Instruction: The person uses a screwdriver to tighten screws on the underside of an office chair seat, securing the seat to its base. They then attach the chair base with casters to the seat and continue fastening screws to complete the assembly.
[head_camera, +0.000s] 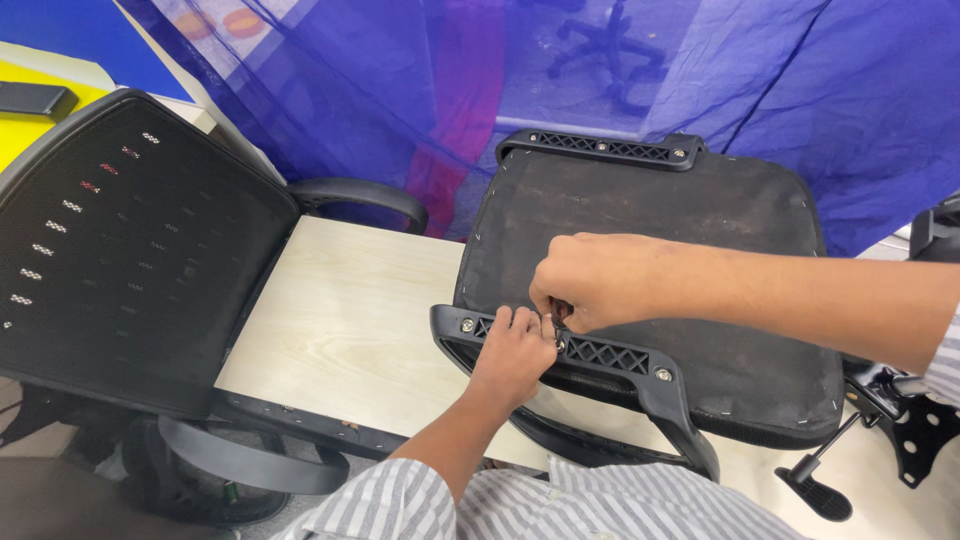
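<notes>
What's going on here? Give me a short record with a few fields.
Place: pale wooden table before a blue net curtain
Main thing: upturned black chair seat
Left hand: on the seat's near armrest bracket
Right hand: pinching something small at the same bracket; too hidden to name
Beside it: mesh chair back on the left

Bare tabletop (350, 320) lies open between mesh backrest (130, 240) and upturned seat (650, 260); blue netting (700, 80) closes the far side.
</notes>
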